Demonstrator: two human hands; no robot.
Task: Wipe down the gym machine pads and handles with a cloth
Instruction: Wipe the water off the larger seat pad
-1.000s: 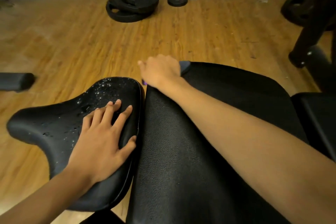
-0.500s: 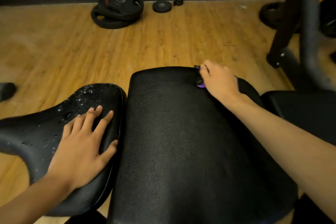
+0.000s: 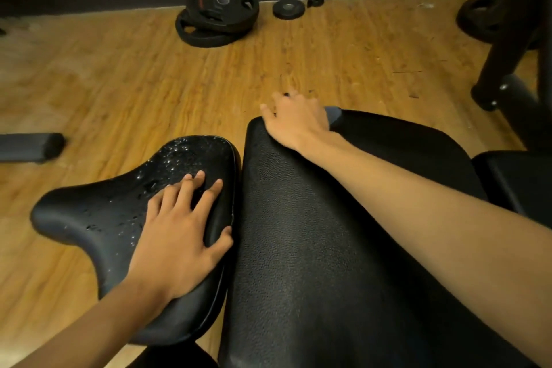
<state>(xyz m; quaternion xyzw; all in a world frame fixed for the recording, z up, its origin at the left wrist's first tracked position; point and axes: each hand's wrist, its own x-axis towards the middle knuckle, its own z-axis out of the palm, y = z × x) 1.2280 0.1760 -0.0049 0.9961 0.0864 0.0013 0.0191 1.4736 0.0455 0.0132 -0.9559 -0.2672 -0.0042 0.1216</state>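
Observation:
My left hand point(image 3: 182, 233) lies flat with fingers spread on the small black seat pad point(image 3: 98, 218), whose far half is wet with droplets. To its right lies the large black textured pad point(image 3: 313, 248). My right hand point(image 3: 294, 119) sits on this pad's far left corner, holding a cloth point(image 3: 333, 114) against the edge. Only a grey corner of the cloth shows beside the hand; the rest is hidden under the palm.
Wooden floor lies beyond the pads. Stacked black weight plates point(image 3: 216, 16) and a small plate point(image 3: 288, 9) lie by the dark wall. A black machine frame post point(image 3: 507, 48) and another pad point(image 3: 519, 179) stand at the right. A grey padded bar end point(image 3: 33, 146) juts in at left.
My right hand has slid with the cloth along the large pad's far edge, from its right side back to the left corner. My left hand stays on the wet seat pad.

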